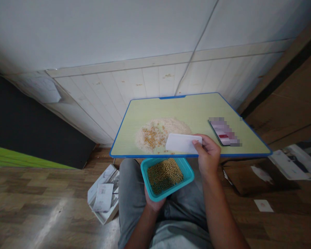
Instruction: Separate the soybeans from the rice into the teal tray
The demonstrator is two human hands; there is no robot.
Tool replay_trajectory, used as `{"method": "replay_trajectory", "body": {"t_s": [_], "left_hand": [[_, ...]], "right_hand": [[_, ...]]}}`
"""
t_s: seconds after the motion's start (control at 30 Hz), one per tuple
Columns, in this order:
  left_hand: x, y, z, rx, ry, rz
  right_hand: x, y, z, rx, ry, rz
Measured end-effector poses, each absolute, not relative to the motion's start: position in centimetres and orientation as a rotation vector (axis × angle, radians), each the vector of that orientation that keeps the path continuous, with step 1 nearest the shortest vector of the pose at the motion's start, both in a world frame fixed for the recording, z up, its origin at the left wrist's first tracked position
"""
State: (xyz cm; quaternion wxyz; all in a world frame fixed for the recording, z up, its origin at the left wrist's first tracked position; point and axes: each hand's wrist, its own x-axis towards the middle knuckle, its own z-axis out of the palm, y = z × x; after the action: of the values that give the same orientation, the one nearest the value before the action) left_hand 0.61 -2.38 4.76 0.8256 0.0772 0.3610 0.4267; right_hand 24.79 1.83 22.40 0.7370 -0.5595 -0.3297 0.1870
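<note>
My left hand [155, 204] grips a teal plastic container [188, 177] from below, over my lap and just under the table's near edge. Round tan soybeans [168, 173] cover its bottom. Between the thumb and fingers of my right hand [208, 152] is a flat white rectangular scraper [180, 143], held over the near part of the table. Just past it spreads a pile of pale grains [168, 123] that look like rice. More soybeans [150, 137] lie scattered on the left part of that pile, a few close to the table's edge.
The small yellow-green table [197, 107] has a blue rim and stands against a white panelled wall [150, 81]. A phone [224, 133] lies on its right side. A white box [103, 204] with papers sits on the wooden floor at left; a cardboard box [259, 176] is at right.
</note>
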Motion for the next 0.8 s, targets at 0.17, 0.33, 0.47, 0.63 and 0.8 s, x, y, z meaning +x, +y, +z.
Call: {"method": "replay_trajectory", "body": {"t_s": [0.17,0.33,0.47,0.63,0.8], "left_hand": [[0.8,-2.3,4.8,0.115,0.834,0.913],[0.5,-2.5,3.9,0.067,0.746,0.912],[0.5,-2.8,3.9,0.035,0.659,0.95],[1.0,-2.6,5.7,-0.029,0.779,0.939],[1.0,-2.4,5.8,-0.066,0.805,0.978]], "right_hand": [[24.6,1.7,22.6,-1.206,-0.775,0.447],[24.5,1.6,22.6,-1.184,-0.784,0.484],[24.3,1.7,22.6,-1.19,-0.772,0.459],[23.6,1.9,22.1,-1.219,-0.811,0.445],[22.9,2.0,21.6,-1.206,-0.909,0.474]]}}
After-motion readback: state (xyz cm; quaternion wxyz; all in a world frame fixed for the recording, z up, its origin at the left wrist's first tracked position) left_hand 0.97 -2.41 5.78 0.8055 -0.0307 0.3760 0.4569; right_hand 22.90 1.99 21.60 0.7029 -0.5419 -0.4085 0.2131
